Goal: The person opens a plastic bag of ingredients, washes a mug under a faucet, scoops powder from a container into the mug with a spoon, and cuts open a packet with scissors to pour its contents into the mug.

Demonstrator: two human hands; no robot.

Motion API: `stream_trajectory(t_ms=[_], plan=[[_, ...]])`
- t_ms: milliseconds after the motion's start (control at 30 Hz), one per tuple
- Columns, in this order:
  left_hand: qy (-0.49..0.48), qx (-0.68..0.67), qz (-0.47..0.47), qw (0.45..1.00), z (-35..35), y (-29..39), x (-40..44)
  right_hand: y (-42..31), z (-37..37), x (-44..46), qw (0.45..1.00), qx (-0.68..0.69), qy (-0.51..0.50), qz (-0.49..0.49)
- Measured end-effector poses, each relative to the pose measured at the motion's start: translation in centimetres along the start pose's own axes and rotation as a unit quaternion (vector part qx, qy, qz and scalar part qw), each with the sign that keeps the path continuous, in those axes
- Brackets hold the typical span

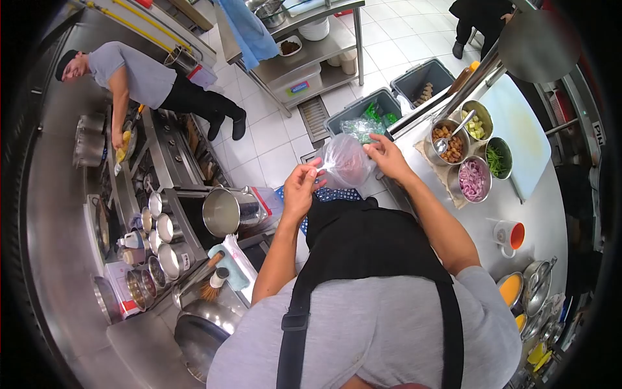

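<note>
A clear plastic bag (346,162) with something reddish inside hangs between my two hands, in front of the black apron. My left hand (302,187) is closed on the bag's gathered left side, fingertips pinched together. On the other side, my right hand (387,157) has its thumb and fingers closed on the bag's upper right edge. Just beyond the bag is a grey bin (335,122) holding green and clear plastic. To the right, metal bowls hold sliced red onion (474,180), browned cubes (455,149), green strips (497,160) and pale green chunks (476,124).
A co-worker (139,74) stands at the stove at upper left. Another person (483,19) is at upper right. A large pot (221,212) stands to my left. A mug (510,235) and a cutting board (518,139) lie on the right counter (453,227).
</note>
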State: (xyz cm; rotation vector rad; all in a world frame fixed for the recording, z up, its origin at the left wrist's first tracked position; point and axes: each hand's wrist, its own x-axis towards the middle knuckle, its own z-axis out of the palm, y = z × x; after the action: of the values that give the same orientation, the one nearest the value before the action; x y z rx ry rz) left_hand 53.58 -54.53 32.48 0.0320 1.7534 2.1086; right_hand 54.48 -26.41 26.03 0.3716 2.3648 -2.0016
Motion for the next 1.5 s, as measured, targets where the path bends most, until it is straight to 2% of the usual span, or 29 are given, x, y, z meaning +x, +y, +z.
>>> stream_trajectory(t_ms=[33,67,133,167,200,233,333,367,467,567,633,700,733,833,933,1000,1033,1067,1133,1167,1300,1400,1500], plan=[[-0.03,0.012,0.031,0.999,-0.2,0.6,-0.6,-3.4,-0.9,-1.0,0.979,0.09,-0.081,0.164],[-0.06,0.023,0.062,0.996,-0.2,1.1,-1.2,-4.2,-1.0,-1.3,0.955,0.196,-0.124,0.186],[-0.103,0.046,0.098,0.989,0.5,2.4,-2.1,-5.0,-1.1,-1.9,0.866,0.396,-0.205,0.224],[-0.11,0.061,0.119,0.985,1.4,3.4,-2.6,-6.4,-1.1,-2.2,0.845,0.441,-0.216,0.21],[-0.116,0.076,0.141,0.98,1.8,3.9,-2.8,-6.3,-0.7,-2.3,0.869,0.419,-0.2,0.172],[-0.124,0.069,0.119,0.983,1.6,4.0,-2.6,-6.1,-0.3,-2.4,0.89,0.396,-0.183,0.134],[-0.028,0.101,0.196,0.975,2.1,5.0,-1.5,-7.2,-0.3,-2.2,0.923,0.352,-0.148,0.052],[-0.037,0.056,0.203,0.977,2.2,4.8,-1.0,-7.8,-0.2,-2.4,0.928,0.344,-0.139,0.038],[-0.064,-0.074,0.215,0.972,2.6,4.0,0.9,-10.9,-0.2,-3.6,0.97,0.199,-0.131,0.044],[-0.008,0.023,0.201,0.979,5.7,6.6,0.0,-12.1,-0.3,-3.9,0.973,0.143,-0.159,0.08],[0.024,0.078,0.198,0.977,5.4,5.6,1.3,-11.3,-0.3,-3.9,0.991,0.059,-0.11,-0.058],[-0.004,-0.049,0.145,0.988,5.5,5.3,1.3,-12.2,-0.2,-4.7,0.986,0.007,-0.057,-0.156],[-0.019,-0.112,0.117,0.987,5.7,5.2,1.3,-12.6,-0.2,-4.8,0.983,0.104,-0.074,-0.13],[-0.059,-0.103,0.106,0.987,6.8,4.6,0.8,-13.7,-0.8,-5.0,0.922,0.363,-0.125,-0.06],[-0.065,-0.158,0.059,0.984,7.9,4.9,0.3,-12.1,-1.1,-4.5,0.927,0.362,-0.088,-0.051],[-0.059,-0.196,0.023,0.979,8.2,5.4,0.4,-12.0,-1.2,-4.7,0.949,0.3,-0.072,-0.068],[-0.043,-0.156,0.033,0.986,8.3,5.3,0.7,-12.2,-1.2,-4.9,0.958,0.268,-0.067,-0.075],[-0.027,-0.115,0.041,0.992,8.1,4.9,1.1,-12.3,-1.4,-5.3,0.982,0.153,-0.024,-0.109],[0.022,-0.079,0.059,0.995,7.5,4.2,1.7,-12.9,-1.6,-5.9,0.98,-0.08,0.06,-0.173],[0.049,-0.087,0.068,0.993,7.5,3.8,2.0,-12.8,-1.3,-5.9,0.969,-0.079,0.124,-0.199],[0.116,-0.102,0.062,0.986,7.0,3.9,2.6,-14.0,-2.8,-7.3,0.974,-0.038,0.063,-0.212],[0.08,-0.079,0.089,0.99,7.0,3.7,2.6,-13.1,-1.9,-7.5,0.974,-0.012,0.041,-0.223],[0.057,0.055,0.129,0.989,8.2,3.1,1.9,-13.3,-1.3,-6.8,0.941,-0.124,0.06,-0.308]])
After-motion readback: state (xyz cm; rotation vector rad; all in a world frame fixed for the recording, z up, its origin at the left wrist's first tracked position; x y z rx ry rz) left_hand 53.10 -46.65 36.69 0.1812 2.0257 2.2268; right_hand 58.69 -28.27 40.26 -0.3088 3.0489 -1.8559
